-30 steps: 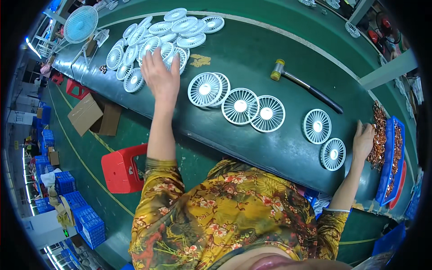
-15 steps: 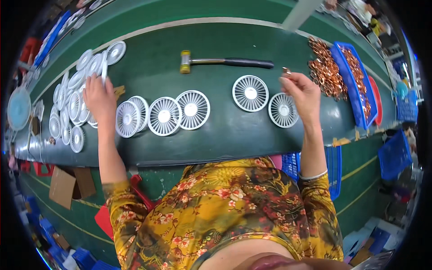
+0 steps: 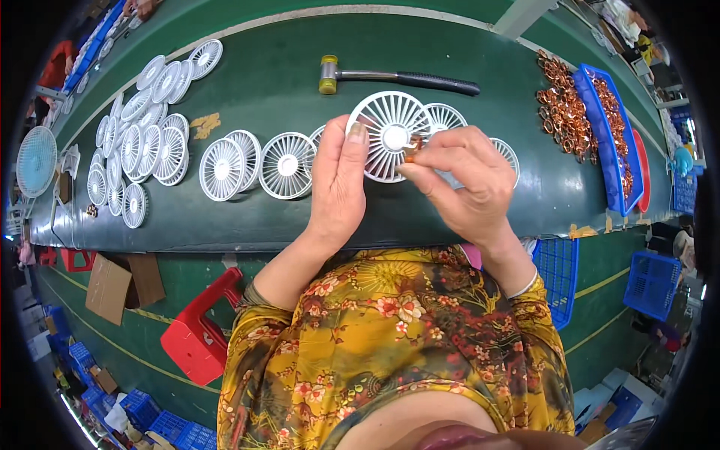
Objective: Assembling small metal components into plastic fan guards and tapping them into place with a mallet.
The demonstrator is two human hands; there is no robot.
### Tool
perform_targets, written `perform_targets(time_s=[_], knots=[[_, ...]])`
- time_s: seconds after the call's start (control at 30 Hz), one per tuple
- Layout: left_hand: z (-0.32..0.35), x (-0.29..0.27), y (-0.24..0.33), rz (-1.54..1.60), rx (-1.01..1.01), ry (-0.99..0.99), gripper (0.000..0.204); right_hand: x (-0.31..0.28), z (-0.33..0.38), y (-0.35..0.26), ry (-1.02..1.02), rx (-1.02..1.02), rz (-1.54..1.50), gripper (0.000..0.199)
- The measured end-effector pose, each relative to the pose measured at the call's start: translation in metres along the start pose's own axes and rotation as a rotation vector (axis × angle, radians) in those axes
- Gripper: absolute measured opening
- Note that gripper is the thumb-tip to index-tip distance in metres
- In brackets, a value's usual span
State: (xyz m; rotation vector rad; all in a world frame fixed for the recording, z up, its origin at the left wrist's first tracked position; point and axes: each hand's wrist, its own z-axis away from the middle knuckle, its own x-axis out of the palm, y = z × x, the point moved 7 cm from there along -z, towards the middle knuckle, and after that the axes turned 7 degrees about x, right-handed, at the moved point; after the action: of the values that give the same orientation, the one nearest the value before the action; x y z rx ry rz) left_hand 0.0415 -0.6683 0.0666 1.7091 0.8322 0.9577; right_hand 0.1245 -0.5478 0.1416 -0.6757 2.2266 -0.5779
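My left hand [image 3: 339, 180] grips a white spoked wheel disc [image 3: 380, 124] by its left rim, tilted up above the green table. Between the thumb and fingers of my right hand [image 3: 472, 176] is a small copper-coloured metal ring [image 3: 413, 147], held against the disc beside its hub. More white spoked discs lie behind and beneath my hands, one white disc [image 3: 446, 116] just beyond my right fingers, partly covered. To the left, a white disc [image 3: 287, 166] and an overlapping pair of discs [image 3: 223, 169] lie flat.
A mallet [image 3: 397, 77] with yellow faces lies at the far middle of the table [image 3: 262, 90]. Many white discs are heaped at the left [image 3: 139, 139]. On the right, a pile of copper rings [image 3: 566, 112] lies beside a blue basket [image 3: 594, 142] holding more.
My left hand has come from the heap at the left to the middle, bringing a white disc. My right hand has moved left and brought its copper ring to that disc.
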Motion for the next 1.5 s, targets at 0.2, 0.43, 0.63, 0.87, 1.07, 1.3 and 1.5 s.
perform_targets(time_s=[0.2,0.43,0.63,0.87,1.07,1.3,1.5], knots=[[0.008,0.007,0.001,-0.055,0.113,-0.029,0.025,0.023,0.003,0.007,-0.049,0.001,0.195,0.012],[0.009,0.010,0.001,-0.028,0.096,-0.059,0.027,0.018,0.006,0.007,0.048,0.062,0.260,0.018],[0.018,0.019,0.007,0.368,-0.200,-0.260,0.043,0.007,0.004,-0.002,-0.267,-0.127,0.076,0.030],[0.023,0.010,0.012,0.176,-0.085,-0.267,0.045,0.016,-0.016,0.040,-0.592,0.157,-0.526,0.028],[0.020,-0.014,0.007,0.251,-0.071,-0.046,0.042,0.038,-0.013,0.017,-0.540,-0.090,-0.292,0.034],[0.029,-0.015,-0.018,0.355,-0.277,-0.005,0.037,0.042,0.006,0.013,-0.205,0.074,0.050,0.019],[0.038,-0.014,-0.018,0.309,-0.276,-0.084,0.041,0.043,0.013,0.010,-0.330,-0.030,-0.061,0.018]])
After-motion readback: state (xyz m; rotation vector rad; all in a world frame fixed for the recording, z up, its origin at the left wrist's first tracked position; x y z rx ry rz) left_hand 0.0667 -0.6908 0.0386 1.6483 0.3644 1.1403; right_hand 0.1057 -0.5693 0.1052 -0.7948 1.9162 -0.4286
